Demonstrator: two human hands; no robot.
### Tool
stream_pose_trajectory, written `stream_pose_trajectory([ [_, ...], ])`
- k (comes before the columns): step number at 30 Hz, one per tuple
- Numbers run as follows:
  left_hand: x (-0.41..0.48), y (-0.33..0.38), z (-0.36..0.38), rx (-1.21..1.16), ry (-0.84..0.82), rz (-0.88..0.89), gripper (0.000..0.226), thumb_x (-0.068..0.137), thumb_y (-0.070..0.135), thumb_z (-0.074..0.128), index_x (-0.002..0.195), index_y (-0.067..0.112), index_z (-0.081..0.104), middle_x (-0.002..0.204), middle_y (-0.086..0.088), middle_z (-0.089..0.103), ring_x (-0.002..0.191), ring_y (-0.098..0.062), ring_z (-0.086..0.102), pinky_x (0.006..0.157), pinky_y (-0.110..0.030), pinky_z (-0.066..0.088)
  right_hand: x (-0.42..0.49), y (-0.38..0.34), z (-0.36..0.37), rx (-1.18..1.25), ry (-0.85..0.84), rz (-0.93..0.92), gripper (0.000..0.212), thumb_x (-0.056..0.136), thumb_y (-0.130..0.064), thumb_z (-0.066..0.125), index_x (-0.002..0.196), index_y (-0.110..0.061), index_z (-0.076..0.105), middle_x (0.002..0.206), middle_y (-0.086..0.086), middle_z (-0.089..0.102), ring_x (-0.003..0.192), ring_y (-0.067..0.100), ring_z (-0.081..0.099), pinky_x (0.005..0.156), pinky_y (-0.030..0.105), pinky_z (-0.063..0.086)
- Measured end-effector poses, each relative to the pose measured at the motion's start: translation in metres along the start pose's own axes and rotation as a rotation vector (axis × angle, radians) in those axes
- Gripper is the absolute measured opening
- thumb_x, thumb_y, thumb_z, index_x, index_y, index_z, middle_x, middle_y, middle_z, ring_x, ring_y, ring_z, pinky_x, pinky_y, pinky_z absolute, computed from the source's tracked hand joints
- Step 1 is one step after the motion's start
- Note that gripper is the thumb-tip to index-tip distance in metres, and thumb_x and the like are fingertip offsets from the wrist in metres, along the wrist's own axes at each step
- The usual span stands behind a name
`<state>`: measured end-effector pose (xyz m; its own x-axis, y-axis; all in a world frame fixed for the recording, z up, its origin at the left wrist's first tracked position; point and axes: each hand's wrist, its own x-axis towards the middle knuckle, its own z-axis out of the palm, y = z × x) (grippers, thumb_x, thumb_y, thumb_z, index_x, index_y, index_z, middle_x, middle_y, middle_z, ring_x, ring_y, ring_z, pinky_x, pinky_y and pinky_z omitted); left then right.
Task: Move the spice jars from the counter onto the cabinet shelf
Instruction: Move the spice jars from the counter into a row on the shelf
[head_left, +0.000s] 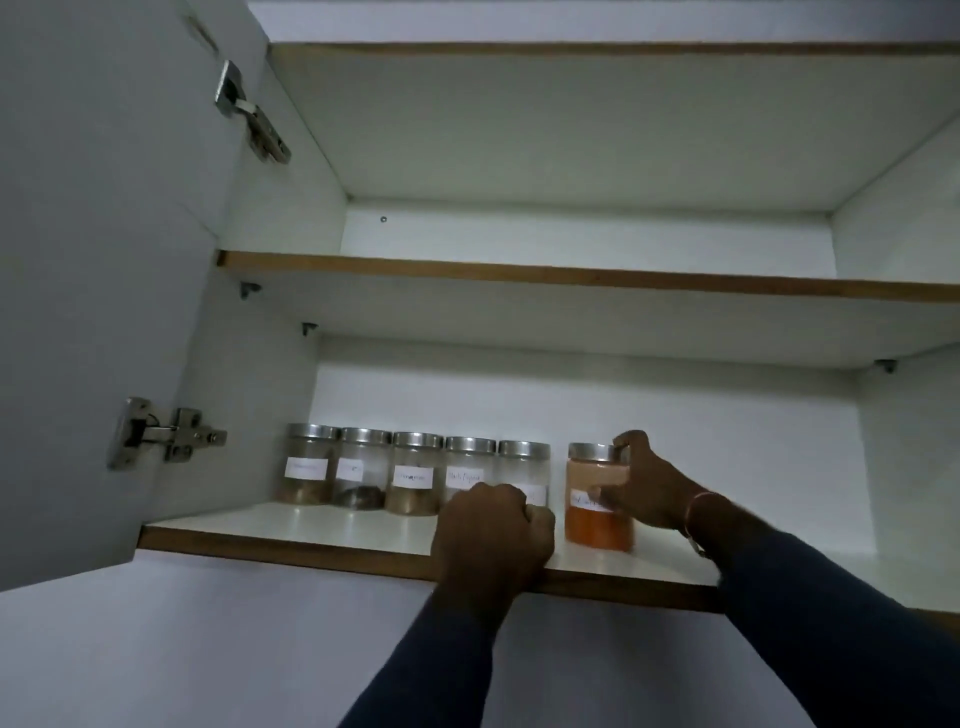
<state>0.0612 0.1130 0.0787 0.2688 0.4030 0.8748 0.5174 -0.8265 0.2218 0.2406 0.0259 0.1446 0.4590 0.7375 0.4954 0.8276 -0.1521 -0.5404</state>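
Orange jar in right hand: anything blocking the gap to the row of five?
Nothing stands in the gap between the orange jar and the fifth jar. The left hand, a fist, sits in front of that jar, beside the gap.

Home kitchen: white wall cabinet (675, 415), door (78, 260) open on steel hinges (166, 434), labelled spice jars (413, 473) in row on lowest shelf (311, 525).

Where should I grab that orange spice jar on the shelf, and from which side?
Wrap the round body under the steel lid, coming from the right. The orange jar stands upright with open shelf on that side, while the row of jars and the left hand crowd its left. The right hand grips it so.
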Motion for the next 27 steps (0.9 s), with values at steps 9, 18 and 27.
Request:
stream_pose_trajectory([
  [9, -0.001, -0.006, 0.009, -0.031, 0.062, 0.001, 0.035, 0.082, 0.038, 0.045, 0.054, 0.017, 0.047, 0.046, 0.005, 0.040, 0.043, -0.008, 0.039, 0.044, -0.022, 0.032, 0.063, 0.004, 0.024, -0.185, 0.044, 0.141, 0.061, 0.082, -0.019, 0.074, 0.126, -0.012, 0.032, 0.117, 0.017, 0.058, 0.104, 0.032, 0.061, 0.094, 0.046, 0.051],
  [18, -0.002, -0.008, 0.011, -0.005, 0.066, 0.042, 0.036, 0.084, 0.037, 0.043, 0.054, 0.020, 0.037, 0.047, 0.006, 0.036, 0.044, -0.008, 0.036, 0.043, -0.023, 0.023, 0.075, 0.004, 0.031, -0.322, 0.018, 0.073, 0.057, 0.085, -0.024, 0.072, 0.126, -0.010, 0.035, 0.119, 0.017, 0.059, 0.100, 0.030, 0.061, 0.089, 0.043, 0.054],
  [27, -0.002, -0.007, 0.009, -0.022, 0.104, 0.018, 0.034, 0.077, 0.039, 0.036, 0.049, 0.019, 0.032, 0.044, 0.005, 0.034, 0.040, -0.008, 0.033, 0.041, -0.022, 0.018, 0.073, 0.009, 0.033, -0.323, 0.060, 0.078, 0.077, 0.081, -0.031, 0.075, 0.140, -0.013, 0.029, 0.130, 0.017, 0.056, 0.112, 0.034, 0.058, 0.096, 0.044, 0.050],
])
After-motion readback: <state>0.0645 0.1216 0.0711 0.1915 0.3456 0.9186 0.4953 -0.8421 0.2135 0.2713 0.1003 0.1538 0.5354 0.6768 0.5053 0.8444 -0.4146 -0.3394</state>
